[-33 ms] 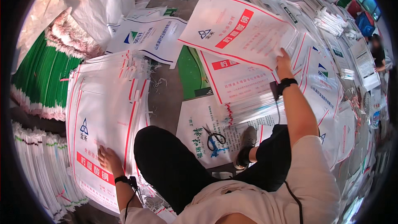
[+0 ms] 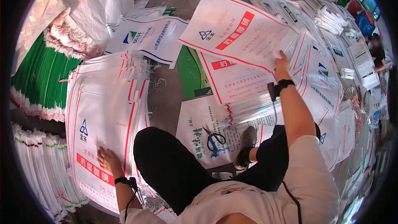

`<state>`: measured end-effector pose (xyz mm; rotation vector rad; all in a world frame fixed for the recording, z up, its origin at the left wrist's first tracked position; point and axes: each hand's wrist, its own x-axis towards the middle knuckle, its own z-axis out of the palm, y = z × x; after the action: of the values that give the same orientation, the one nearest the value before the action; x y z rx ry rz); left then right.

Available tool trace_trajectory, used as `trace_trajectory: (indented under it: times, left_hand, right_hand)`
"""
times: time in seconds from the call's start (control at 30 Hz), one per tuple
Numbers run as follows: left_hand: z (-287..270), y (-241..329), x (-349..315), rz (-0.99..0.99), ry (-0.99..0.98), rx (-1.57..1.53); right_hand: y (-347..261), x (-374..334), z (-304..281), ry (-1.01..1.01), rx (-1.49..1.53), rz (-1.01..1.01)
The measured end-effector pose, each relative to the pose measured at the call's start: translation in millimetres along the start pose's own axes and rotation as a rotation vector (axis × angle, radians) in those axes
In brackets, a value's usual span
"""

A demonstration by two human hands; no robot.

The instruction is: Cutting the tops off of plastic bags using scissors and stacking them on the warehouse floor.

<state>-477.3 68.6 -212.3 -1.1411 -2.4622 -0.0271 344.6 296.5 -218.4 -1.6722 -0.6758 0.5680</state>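
Head view: our right hand [image 2: 282, 65] appears to pinch the near right corner of a white sack [image 2: 236, 10] with red borders, fingers nearly closed; the sack spreads ahead and left of that hand, over a lower pile [image 2: 238, 84]. Our left hand [image 2: 108, 160] lies loosely open, fingers slightly spread, on a stack of similar sacks [image 2: 105, 112]; we see nothing gripped there. Scissors [image 2: 216, 137] lie between the hands. We judge the held sack light, limp and rather slippery, best taken by two corners, thumb on top.
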Motion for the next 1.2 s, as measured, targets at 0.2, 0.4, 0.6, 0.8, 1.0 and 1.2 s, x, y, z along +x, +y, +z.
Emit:
trace_trajectory:
  times: [0.2,0.4,0.6,0.8,1.0,1.2]
  left_hand:
    - [3,22,-2,0.044,0.021,0.019]
    - [12,23,0,0.050,0.017,0.018]
    - [4,14,0,0.047,0.037,0.056]
    - [17,33,0,0.077,0.031,0.051]
    - [2,6,1,0.059,0.060,0.098]
    - [-14,3,0,0.042,0.060,0.135]
  right_hand:
    - [140,5,12,0.075,0.806,0.360]
    - [207,-14,-2,0.164,0.638,0.435]
    - [164,-69,42,0.098,-0.285,0.242]
    - [158,-58,33,0.095,-0.651,0.142]
    - [136,-93,39,-0.175,-0.778,0.141]
    - [121,-106,65,-0.732,-1.516,-0.313]
